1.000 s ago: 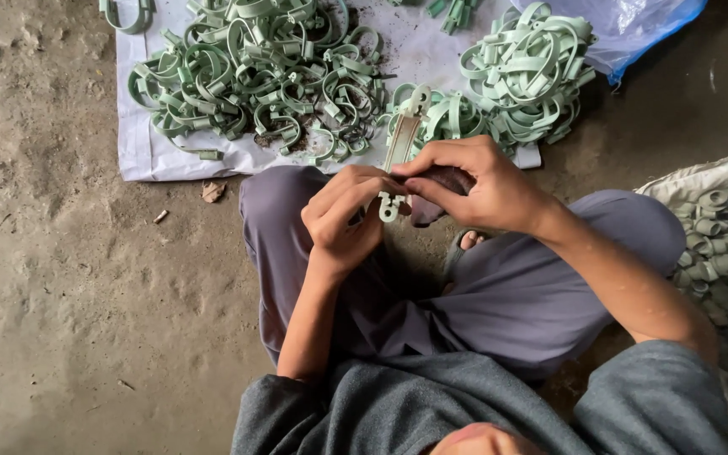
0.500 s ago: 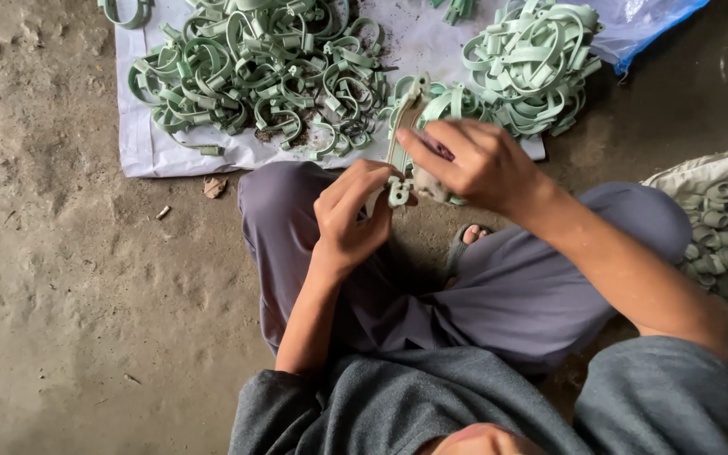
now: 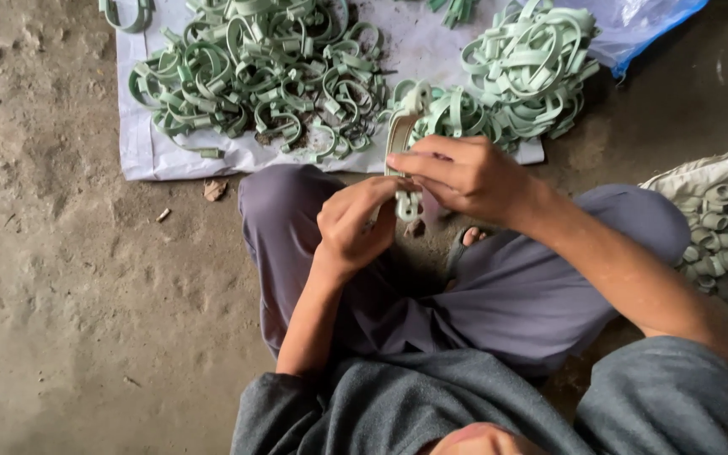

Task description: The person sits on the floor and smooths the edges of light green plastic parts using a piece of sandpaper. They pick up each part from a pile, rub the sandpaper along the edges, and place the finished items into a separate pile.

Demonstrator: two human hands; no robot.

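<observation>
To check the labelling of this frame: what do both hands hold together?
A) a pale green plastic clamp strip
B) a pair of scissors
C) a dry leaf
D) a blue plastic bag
A: the left hand and right hand both grip one pale green plastic clamp strip, above the lap.

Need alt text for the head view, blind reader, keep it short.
A seated person's left hand and right hand together hold a pale green plastic clip over their lap. Ahead on the dirt floor, a white sheet carries two heaps of similar green clips.
</observation>
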